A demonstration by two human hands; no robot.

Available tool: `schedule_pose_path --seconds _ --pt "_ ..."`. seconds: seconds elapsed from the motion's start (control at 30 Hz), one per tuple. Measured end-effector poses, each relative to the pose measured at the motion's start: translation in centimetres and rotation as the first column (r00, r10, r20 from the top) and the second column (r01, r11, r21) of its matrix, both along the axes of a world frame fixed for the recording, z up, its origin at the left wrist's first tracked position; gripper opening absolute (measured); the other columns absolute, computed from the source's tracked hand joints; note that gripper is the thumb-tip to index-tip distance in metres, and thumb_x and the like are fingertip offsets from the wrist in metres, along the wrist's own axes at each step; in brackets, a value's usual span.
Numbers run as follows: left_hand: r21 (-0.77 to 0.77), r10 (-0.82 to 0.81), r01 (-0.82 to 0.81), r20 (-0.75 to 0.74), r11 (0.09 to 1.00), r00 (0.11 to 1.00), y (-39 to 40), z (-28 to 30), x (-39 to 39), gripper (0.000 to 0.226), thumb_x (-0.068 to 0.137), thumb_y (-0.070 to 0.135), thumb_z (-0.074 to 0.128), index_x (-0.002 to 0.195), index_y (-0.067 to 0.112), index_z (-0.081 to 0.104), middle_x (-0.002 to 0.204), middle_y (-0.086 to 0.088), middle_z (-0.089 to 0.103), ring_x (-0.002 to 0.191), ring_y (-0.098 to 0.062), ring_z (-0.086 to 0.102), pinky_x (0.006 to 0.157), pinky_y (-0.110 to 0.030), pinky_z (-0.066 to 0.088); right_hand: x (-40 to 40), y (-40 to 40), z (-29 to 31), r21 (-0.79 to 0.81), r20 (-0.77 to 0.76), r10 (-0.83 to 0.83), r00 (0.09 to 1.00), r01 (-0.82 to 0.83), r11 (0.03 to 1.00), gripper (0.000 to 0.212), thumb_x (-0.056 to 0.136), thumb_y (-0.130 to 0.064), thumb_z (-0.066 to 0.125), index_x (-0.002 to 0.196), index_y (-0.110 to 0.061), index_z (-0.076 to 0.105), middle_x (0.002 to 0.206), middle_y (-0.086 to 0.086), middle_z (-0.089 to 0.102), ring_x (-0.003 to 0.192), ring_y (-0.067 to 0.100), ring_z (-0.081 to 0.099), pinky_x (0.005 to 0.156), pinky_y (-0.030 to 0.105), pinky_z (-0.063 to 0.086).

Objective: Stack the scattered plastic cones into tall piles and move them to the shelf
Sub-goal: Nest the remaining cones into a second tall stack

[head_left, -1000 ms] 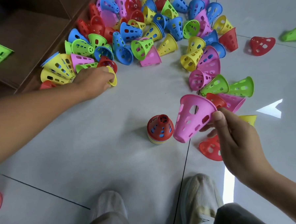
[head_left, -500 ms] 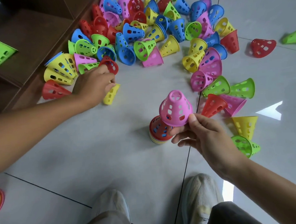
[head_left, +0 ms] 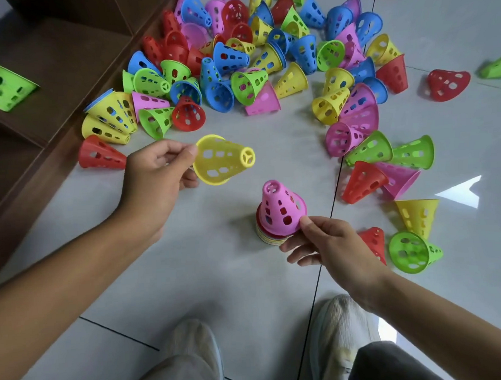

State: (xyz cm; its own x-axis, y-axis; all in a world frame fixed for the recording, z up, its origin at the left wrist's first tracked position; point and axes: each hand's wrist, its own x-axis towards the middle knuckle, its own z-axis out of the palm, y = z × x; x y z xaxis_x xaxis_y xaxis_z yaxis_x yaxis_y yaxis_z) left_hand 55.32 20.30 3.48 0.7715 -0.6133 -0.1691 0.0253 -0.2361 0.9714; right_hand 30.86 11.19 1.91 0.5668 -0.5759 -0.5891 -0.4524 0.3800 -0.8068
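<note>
Since the earlier frames the left hand point(head_left: 155, 177) has lifted off the floor beside the heap and now holds a yellow cone point(head_left: 221, 160) in the air, while the pink cone point(head_left: 281, 210) that the right hand point(head_left: 330, 246) carried half a second ago now sits on top of the stack point(head_left: 270, 237), covering the red one that was uppermost.

The left hand pinches the yellow cone by its wide rim between thumb and fingers, the cone lying on its side with its narrow tip pointing right. The right hand's thumb presses the lower right edge of the pink cone; its other fingers are spread beneath and loosely curled, and whether they touch the cone cannot be told. The two hands are well apart, the stack between them and nearer the right.

The stack stands upright on the grey tiled floor point(head_left: 225, 284), just left of a dark grout line. Only one stack stands there; below the pink cone, rims of red and yellow show, too thin to count.

Right of the stack seven loose cones lie near one another: two green, one red and one pink above, then one yellow, one red and one green lower down. Beyond them the main heap point(head_left: 265, 58) spreads across the top, several dozen cones in five colours, too tangled to count exactly. One red cone point(head_left: 447, 83) lies apart at the right. On the brown shelf point(head_left: 48, 69) at the left rests one green cone point(head_left: 9, 87).

Two light shoes point(head_left: 338, 330) show at the bottom edge.
</note>
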Motion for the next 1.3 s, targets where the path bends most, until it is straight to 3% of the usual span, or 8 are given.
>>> schedule_pose_path --seconds 0.17,0.37,0.57,0.77,0.9,1.13,1.3 --pt "-0.081 -0.077 0.054 -0.312 0.995 0.947 0.4 2.0 -2.9 0.009 0.095 0.015 0.063 0.092 0.007 0.065 0.084 -0.011 0.061 0.067 -0.017 0.055 0.064 -0.024 0.054 -0.8 0.2 -0.6 -0.039 -0.055 0.002 0.998 -0.004 0.999 0.031 0.105 -0.028 0.046 0.098 -0.012 0.071 0.088 0.008 0.076 0.071 0.017 0.066 0.075 0.034 0.051" --pt "-0.088 -0.158 0.134 -0.396 0.987 0.905 -0.2 1.7 -5.4 0.01 0.095 0.012 0.062 0.093 0.003 0.066 0.082 -0.014 0.061 0.064 -0.017 0.055 0.062 -0.024 0.054 -2.1 0.7 -1.2 -0.066 -0.075 0.018 0.997 -0.023 0.998 0.023 0.103 -0.022 0.049 0.101 -0.013 0.07 0.089 0.006 0.076 0.071 0.017 0.068 0.072 0.03 0.051" --pt "-0.039 -0.186 0.186 -0.4 0.982 0.897 -0.6 0.6 -6.2 0.01 0.094 0.011 0.063 0.091 0.002 0.066 0.075 -0.012 0.062 0.062 -0.018 0.056 0.06 -0.023 0.054 -4.5 0.9 -2.0 -0.099 -0.127 -0.067 0.99 0.054 0.994 0.019 0.102 -0.017 0.052 0.1 -0.011 0.07 0.087 0.007 0.075 0.069 0.02 0.068 0.07 0.034 0.051" --pt "0.043 -0.2 0.232 -0.369 0.972 0.908 -0.6 -1.3 -6.4 0.014 0.095 0.01 0.063 0.095 -0.004 0.066 0.08 -0.016 0.065 0.061 -0.016 0.06 0.061 -0.022 0.054 -7.8 0.3 -2.4 -0.356 -0.202 -0.247 0.948 0.164 0.92 0.01 0.098 -0.016 0.059 0.094 -0.014 0.068 0.076 0.0 0.074 0.062 0.021 0.069 0.056 0.026 0.054" --pt "0.096 -0.213 0.256 -0.325 0.962 0.921 -0.8 -2.4 -6.3 0.013 0.095 0.008 0.064 0.096 -0.005 0.066 0.077 -0.017 0.067 0.06 -0.016 0.062 0.061 -0.024 0.055 -9.7 -0.1 -2.5 -0.472 -0.241 -0.298 0.924 0.157 0.867 0.005 0.097 -0.021 0.061 0.095 -0.023 0.064 0.074 -0.005 0.073 0.057 0.015 0.068 0.063 0.037 0.054" --pt "0.145 -0.276 0.33 -0.305 0.933 0.912 -0.6 -4.3 -6.0 0.013 0.094 0.009 0.065 0.093 -0.004 0.066 0.073 -0.01 0.069 0.062 -0.018 0.062 0.061 -0.025 0.055 -11.2 -1.0 -3.4 -0.47 -0.297 -0.316 0.901 0.15 0.87 0.006 0.096 -0.023 0.06 0.095 -0.028 0.063 0.073 -0.012 0.074 0.06 0.007 0.068 0.072 0.04 0.056" --pt "0.244 -0.307 0.363 -0.239 0.899 0.921 -1.0 -5.7 -4.3 0.016 0.096 0.011 0.064 0.092 -0.005 0.066 0.076 -0.012 0.068 0.06 -0.019 0.062 0.06 -0.026 0.054 -11.5 -1.6 -3.7 -0.436 -0.29 -0.311 0.905 0.165 0.885 0.006 0.097 -0.024 0.06 0.095 -0.028 0.064 0.078 -0.012 0.075 0.071 0.015 0.07 0.074 0.044 0.057"
